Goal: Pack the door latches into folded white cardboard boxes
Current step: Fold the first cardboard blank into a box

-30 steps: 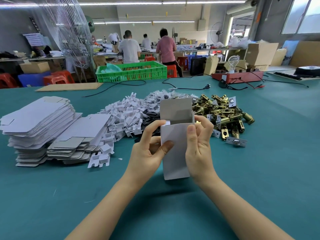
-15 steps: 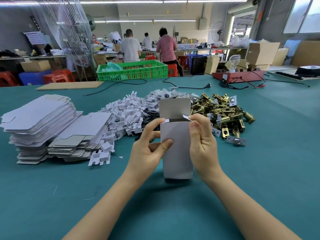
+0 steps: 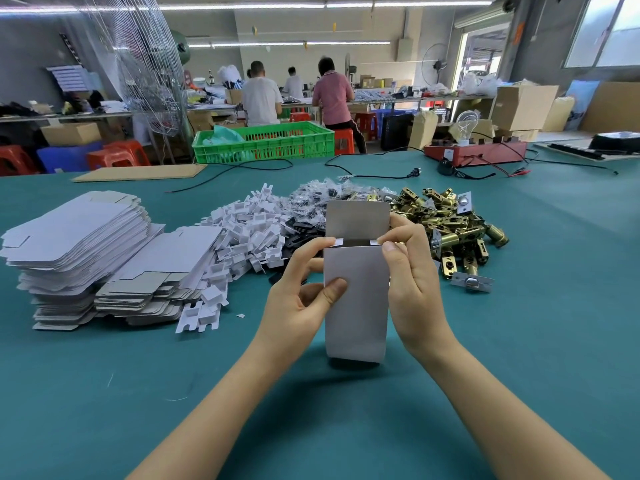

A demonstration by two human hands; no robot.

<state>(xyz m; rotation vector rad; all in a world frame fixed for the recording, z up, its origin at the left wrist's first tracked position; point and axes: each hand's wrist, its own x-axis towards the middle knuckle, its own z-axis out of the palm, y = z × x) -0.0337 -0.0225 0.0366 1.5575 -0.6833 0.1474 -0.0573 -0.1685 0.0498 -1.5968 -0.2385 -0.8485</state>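
Note:
A white cardboard box [image 3: 356,306] stands upright on the green table, its top lid flap raised and its two small side flaps showing at the open mouth. My left hand [image 3: 298,292] grips the box's left side, thumb on the front face and a fingertip on the left side flap. My right hand [image 3: 412,271] holds the right side, thumb on the front corner and fingers at the right flap. A heap of brass door latches [image 3: 453,226] lies just behind and right of the box. What is inside the box is hidden.
Stacks of flat white box blanks [image 3: 79,251] sit at the left. A pile of white card inserts [image 3: 249,230] and small bagged black parts [image 3: 311,199] lies behind the box. A green crate [image 3: 263,143], cables and a red tester [image 3: 474,150] stand farther back. People work at distant benches.
The box has come down to rest on the table. Both hands' fingers have moved to the two small side flaps at the open top.

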